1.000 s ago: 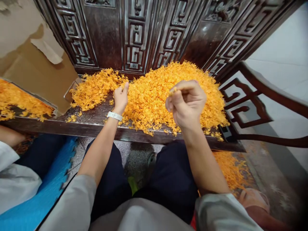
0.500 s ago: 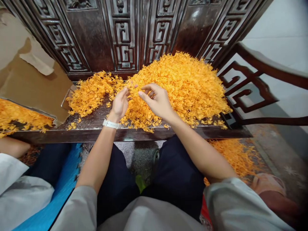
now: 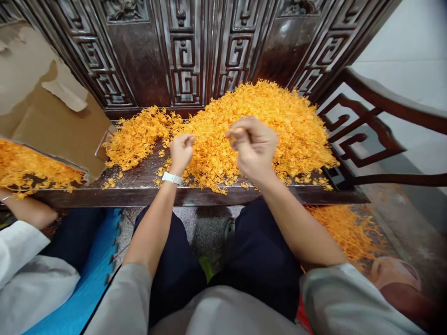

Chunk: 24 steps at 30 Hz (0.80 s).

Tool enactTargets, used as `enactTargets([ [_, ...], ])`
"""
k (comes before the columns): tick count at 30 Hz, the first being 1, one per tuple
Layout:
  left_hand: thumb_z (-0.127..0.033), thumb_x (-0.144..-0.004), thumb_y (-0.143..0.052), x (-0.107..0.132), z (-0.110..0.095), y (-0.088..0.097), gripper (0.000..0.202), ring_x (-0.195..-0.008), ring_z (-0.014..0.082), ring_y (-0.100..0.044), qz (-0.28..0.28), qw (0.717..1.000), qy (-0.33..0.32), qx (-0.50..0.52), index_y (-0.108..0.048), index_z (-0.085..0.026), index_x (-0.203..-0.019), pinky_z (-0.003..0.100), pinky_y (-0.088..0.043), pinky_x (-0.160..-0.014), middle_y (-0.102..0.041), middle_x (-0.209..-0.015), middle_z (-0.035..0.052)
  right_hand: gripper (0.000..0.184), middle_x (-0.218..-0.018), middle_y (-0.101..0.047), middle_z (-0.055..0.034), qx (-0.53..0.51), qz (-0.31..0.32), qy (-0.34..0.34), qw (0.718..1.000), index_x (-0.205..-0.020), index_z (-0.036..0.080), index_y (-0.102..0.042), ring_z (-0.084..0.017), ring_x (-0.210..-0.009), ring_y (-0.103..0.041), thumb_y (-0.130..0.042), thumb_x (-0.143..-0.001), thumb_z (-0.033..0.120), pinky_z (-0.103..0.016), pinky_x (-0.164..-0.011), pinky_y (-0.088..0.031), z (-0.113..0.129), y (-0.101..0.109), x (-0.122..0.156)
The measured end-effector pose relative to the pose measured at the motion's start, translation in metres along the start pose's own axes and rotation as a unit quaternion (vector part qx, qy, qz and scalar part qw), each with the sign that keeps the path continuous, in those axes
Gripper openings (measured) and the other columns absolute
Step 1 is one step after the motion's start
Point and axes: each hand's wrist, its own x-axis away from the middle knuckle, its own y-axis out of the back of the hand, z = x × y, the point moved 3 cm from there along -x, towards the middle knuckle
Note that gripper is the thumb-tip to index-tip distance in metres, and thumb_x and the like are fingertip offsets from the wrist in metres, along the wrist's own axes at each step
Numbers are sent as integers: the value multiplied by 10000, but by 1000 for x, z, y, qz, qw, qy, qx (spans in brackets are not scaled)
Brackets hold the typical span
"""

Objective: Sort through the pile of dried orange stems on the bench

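Two hands (image 3: 181,152), one orange heap (image 3: 279,121)

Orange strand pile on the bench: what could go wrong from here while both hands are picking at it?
The orange strand pile reaches the front edge of the wooden bench, and spilled strands already lie on the floor; more may well slide off. The right hand, raised above the pile, pinches only a few strands and could drop them. The left hand could nudge loose bits over the edge.
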Motion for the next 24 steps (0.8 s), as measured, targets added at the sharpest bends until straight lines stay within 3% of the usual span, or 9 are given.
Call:
enactTargets([
  [3,-198,-939,-687,-16,21,25,193,-785,178,-640,-74,982,77,156,-726,-213,-751,362,-529,-848,-696,-844,60,348,-924,-634,-35,60,-41,-24,997,-1113,263,-681,-150,-713,-598,-526,-1073,572,-324,-632,-488,-15,17,-5],
  [5,-261,-938,-715,-20,22,36,105,-881,189,-673,-77,963,86,244,-747,-223,-845,373,-540,-933,-711,-967,68,499,-1151,-652,-96,141,-11,-69,988,-1334,270,-616,-191,-825,-631,-573,-1016,652,-351,-650,-525,-41,22,-7],
  [7,-319,-901,-772,-16,15,37,98,-985,216,-689,-51,950,99,293,-752,-224,-903,388,-530,-992,-719,-1069,73,645,-1283,-638,-144,204,38,-106,972,-1423,245,-573,-226,-908,-640,-640,-953,680,-389,-695,-554,-65,21,-6],
  [9,-370,-871,-814,-9,5,29,174,-1050,242,-692,-10,939,121,323,-749,-218,-926,398,-519,-1007,-716,-1122,76,540,-1194,-688,-135,213,92,-135,963,-1298,210,-660,-222,-884,-641,-648,-959,630,-403,-744,-551,-75,14,-2],
  [12,-437,-884,-821,3,-10,10,241,-1056,242,-687,60,929,143,337,-741,-217,-944,392,-506,-994,-705,-1105,73,398,-899,-710,-60,136,165,-186,959,-1071,191,-725,-175,-752,-618,-639,-987,570,-363,-732,-506,-65,-6,5],
  [15,-433,-902,-822,13,-21,-7,224,-946,196,-656,106,928,144,328,-727,-231,-886,340,-502,-927,-679,-975,46,437,-813,-671,-18,82,168,-217,958,-1106,188,-692,-149,-695,-572,-686,-956,598,-330,-680,-445,-54,-25,10],
  [17,-410,-915,-815,19,-28,-14,222,-845,174,-616,123,930,140,317,-705,-239,-824,315,-500,-858,-642,-873,29,415,-776,-640,-5,63,162,-211,962,-1022,190,-665,-143,-678,-533,-669,-968,601,-326,-669,-408,-56,-32,11],
  [21,-296,-951,-756,24,-30,-22,270,-656,137,-523,116,933,160,301,-647,-212,-719,306,-474,-740,-568,-739,9,378,-692,-547,15,44,189,-179,964,-826,211,-572,-145,-650,-458,-595,-1024,532,-328,-662,-356,-60,-34,9],
  [24,-189,-952,-670,16,-14,-19,302,-554,113,-433,56,923,208,318,-581,-202,-664,298,-442,-646,-515,-676,-5,253,-689,-512,14,74,230,-101,965,-802,221,-531,-157,-675,-452,-574,-1026,329,-339,-696,-352,-34,-34,9],
])
